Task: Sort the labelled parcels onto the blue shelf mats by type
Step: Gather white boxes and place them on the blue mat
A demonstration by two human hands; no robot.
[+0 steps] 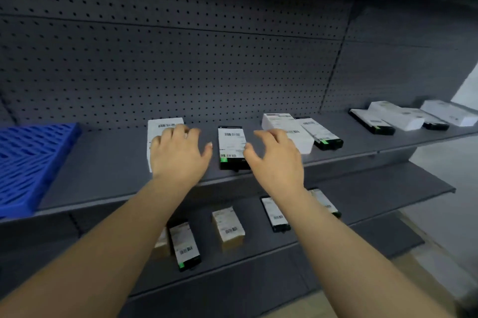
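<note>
On the upper grey shelf (pixel 103 167) a white labelled parcel (pixel 161 127) lies under my left hand (pixel 178 154), whose fingers are spread over it. A black parcel with a white label and green strip (pixel 231 147) lies between my hands. My right hand (pixel 275 157) hovers just right of it, fingers apart, partly covering another white parcel (pixel 282 122). A blue slotted mat (pixel 28 162) sits at the shelf's far left.
More black and white parcels (pixel 403 117) lie at the right of the upper shelf, one black one (pixel 323 135) beside the white parcel. The lower shelf (pixel 375 196) holds black parcels (pixel 185 244) and a tan box (pixel 229 227). A pegboard back wall (pixel 181 59) stands behind.
</note>
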